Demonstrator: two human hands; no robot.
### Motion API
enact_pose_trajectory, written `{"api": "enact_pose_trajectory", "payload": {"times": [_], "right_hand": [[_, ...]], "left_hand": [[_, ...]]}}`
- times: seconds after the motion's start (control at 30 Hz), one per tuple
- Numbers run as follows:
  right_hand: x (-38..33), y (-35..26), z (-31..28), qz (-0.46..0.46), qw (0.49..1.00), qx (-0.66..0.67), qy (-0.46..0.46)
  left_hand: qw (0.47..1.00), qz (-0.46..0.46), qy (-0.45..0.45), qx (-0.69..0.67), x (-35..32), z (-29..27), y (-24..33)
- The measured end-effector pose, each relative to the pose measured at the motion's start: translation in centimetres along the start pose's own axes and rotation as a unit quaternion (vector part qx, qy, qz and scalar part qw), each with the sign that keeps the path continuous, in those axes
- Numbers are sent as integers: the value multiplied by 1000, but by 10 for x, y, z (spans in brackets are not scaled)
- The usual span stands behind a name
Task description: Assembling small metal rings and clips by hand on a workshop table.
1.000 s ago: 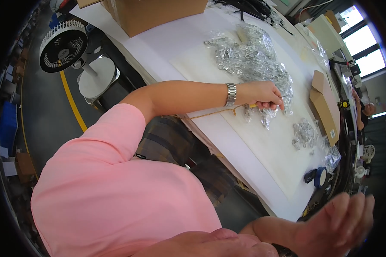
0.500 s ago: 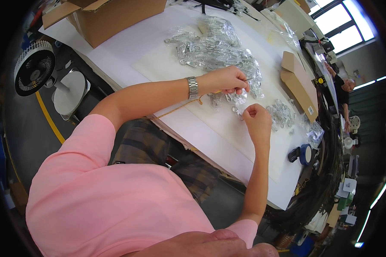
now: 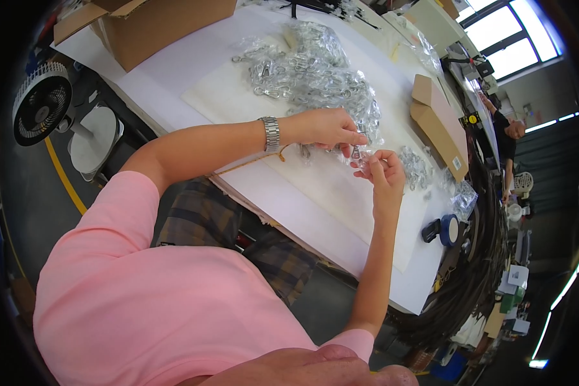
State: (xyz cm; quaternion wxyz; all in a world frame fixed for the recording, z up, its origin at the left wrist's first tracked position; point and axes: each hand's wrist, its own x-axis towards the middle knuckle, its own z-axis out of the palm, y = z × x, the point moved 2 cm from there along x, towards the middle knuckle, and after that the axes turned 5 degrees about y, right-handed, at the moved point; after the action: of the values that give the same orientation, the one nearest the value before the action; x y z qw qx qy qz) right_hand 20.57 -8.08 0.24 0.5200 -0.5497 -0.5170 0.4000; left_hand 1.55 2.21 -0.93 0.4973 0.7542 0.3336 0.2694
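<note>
My left hand (image 3: 325,128), with a metal watch (image 3: 271,134) on its wrist, pinches a small clear plastic bag (image 3: 360,153) holding a metal clip. My right hand (image 3: 383,170) grips the same small bag from the right side, fingers closed on it. Both hands hover just above the white table (image 3: 315,206). Behind them lies a big heap of clear bags with metal snap hooks (image 3: 309,71). A smaller pile of filled bags (image 3: 418,168) lies to the right of my right hand.
An open cardboard box (image 3: 154,26) stands at the table's far left, a flat cardboard box (image 3: 439,122) at the right. A blue tape roll (image 3: 445,229) lies near the table's right edge. A fan (image 3: 42,103) and stool (image 3: 93,138) stand on the floor. Another person (image 3: 505,132) stands beyond the table.
My right hand came up from the lower right to the bag that my left hand holds. The view shifted so the table sits more to the centre.
</note>
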Motion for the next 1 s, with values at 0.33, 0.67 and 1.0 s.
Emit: {"api": "enact_pose_trajectory", "payload": {"times": [0.33,0.67,1.0], "right_hand": [[11,-11,13,118,983,44,-134],[31,23,0,174,942,170,-233],[31,22,3,153,955,108,-230]], "left_hand": [[986,141,86,14,1,-1,5],[969,170,116,136,-5,3,19],[998,58,-8,16,0,3,12]]}}
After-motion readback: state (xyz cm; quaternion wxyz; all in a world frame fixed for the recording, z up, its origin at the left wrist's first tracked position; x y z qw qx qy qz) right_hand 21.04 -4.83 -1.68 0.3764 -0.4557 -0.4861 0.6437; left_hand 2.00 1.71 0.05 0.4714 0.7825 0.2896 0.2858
